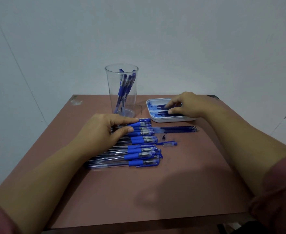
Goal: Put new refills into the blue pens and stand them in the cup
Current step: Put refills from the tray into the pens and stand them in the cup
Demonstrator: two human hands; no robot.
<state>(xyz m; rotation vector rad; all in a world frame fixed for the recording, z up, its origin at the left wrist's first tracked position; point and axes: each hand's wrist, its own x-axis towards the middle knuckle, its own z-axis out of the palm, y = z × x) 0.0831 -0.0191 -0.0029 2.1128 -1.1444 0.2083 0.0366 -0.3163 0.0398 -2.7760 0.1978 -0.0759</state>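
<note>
Near: row of blue pens (138, 156) flat on the table (155, 191). L hand (105, 129) pinches the row's far pen (144, 124) betw. thumb & forefinger, cap end poking out right. Best lift only 1, w/o rolling the rest. R hand (186, 105) sets fingertips on refills (160, 113) in the white tray (157, 119); can't tell if 1 is nipped. Cup (122, 102) stands behind.

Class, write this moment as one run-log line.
left hand pinches farthest pen of row | right hand on refills in tray, grip unclear | cup holds pens
</note>
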